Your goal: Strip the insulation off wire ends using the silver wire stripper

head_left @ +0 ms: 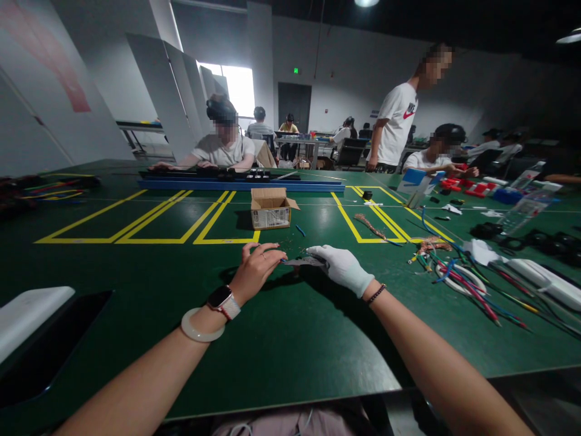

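Note:
My left hand point(256, 271), bare with a watch and a pale bangle at the wrist, is closed in a pinch above the green table. A small blue piece, which looks like a wire end point(284, 260), shows at its fingertips. My right hand point(342, 266) wears a white glove and is wrapped round a flat grey metal tool point(305, 261). The tool's tip points left and reaches the blue piece; its exact kind is unclear. Just beyond the hands stands an open cardboard box point(271, 217), with a short blue wire piece point(300, 230) beside it.
Yellow tape point(154, 241) marks rectangles on the table. Right of my hands lie a braided copper strand point(370, 225) and tangled coloured wires point(467, 278). A blue rail point(240, 184) crosses the far side, where a co-worker point(224, 145) sits. A dark tablet point(59, 339) lies at left.

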`<state>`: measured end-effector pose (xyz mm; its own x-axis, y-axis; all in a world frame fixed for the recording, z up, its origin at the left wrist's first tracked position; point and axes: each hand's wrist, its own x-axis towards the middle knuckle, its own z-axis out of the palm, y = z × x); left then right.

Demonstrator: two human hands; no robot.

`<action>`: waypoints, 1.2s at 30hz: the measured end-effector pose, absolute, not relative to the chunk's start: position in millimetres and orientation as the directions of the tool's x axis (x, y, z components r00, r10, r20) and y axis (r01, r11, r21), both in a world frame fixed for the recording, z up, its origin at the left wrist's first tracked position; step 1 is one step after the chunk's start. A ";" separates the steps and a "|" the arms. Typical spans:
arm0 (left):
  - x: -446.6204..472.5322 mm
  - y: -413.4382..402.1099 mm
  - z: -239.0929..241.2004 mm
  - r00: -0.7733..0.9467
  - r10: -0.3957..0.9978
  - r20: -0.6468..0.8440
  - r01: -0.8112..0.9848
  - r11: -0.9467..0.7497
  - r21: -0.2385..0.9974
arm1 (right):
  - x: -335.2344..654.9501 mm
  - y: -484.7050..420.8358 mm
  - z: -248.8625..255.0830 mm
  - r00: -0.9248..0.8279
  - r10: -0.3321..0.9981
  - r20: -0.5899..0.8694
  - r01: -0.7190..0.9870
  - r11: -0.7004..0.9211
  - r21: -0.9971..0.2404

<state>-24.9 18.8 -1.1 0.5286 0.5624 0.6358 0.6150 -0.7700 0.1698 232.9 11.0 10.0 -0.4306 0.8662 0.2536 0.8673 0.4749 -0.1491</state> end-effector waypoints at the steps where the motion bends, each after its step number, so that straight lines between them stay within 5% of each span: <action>1: -25.1 18.8 -0.7 0.519 0.571 0.636 0.618 -0.765 0.182 | 232.2 11.3 8.6 -0.406 0.871 0.276 0.882 0.453 -0.132; 13: -23.9 19.8 -3.2 0.496 0.580 0.646 0.625 -0.755 0.198 | 247.3 25.7 -3.2 -0.088 0.820 0.566 0.936 0.263 -0.235; 22: -21.8 21.5 -1.6 0.375 0.708 0.599 0.600 -0.678 0.425 | 244.7 27.5 -7.6 -0.020 0.730 0.683 0.694 0.502 -0.516; 27: -22.4 23.9 2.7 0.306 0.831 0.464 0.408 -0.555 0.725 | 240.7 32.1 -8.3 0.113 0.866 0.488 0.218 0.457 -0.862; 30: -22.8 25.9 2.6 0.282 0.896 0.343 0.186 -0.401 0.897 | 239.8 27.8 -2.0 0.067 0.930 0.360 -0.027 0.363 -0.931; 36: -22.4 28.9 -2.8 0.201 0.952 0.230 -0.047 -0.225 0.973 | 239.6 26.7 -0.3 0.030 0.962 0.271 -0.005 0.271 -0.963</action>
<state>-22.4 28.9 -2.8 0.2014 0.9522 0.2298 -0.0472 -0.2249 0.9732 239.6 26.7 -0.3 0.0301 0.9621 0.2709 -0.0054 0.2712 -0.9625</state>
